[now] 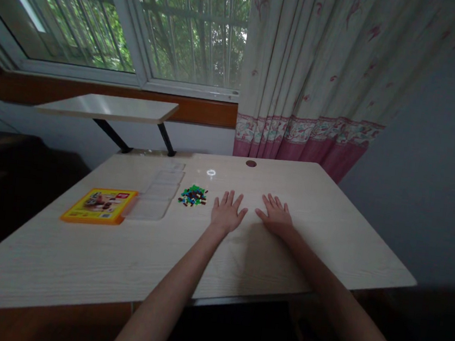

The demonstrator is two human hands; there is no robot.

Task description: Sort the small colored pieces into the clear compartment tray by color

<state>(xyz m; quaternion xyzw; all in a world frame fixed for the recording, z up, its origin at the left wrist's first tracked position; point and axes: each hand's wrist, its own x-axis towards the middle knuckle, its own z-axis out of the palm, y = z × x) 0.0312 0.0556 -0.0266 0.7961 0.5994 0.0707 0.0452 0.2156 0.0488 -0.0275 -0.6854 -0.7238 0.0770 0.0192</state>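
My left hand (226,212) lies flat on the pale wooden table (118,267), fingers spread, holding nothing. Just left of its fingers is a heap of small colourful pieces (193,195), green, blue, dark brown and cream; they look like tiny building bricks. Palm down to the right, my right hand (275,214) also rests on the tabletop with its fingers apart and nothing in them. A gap of bare table separates the two hands.
Clear plastic trays (159,193) lie left of the heap. Beside them is a flat yellow-orange box (102,205) with a printed picture. A raised shelf (115,107) on black legs stands at the back left, below the window. A curtain (303,80) hangs behind the table.
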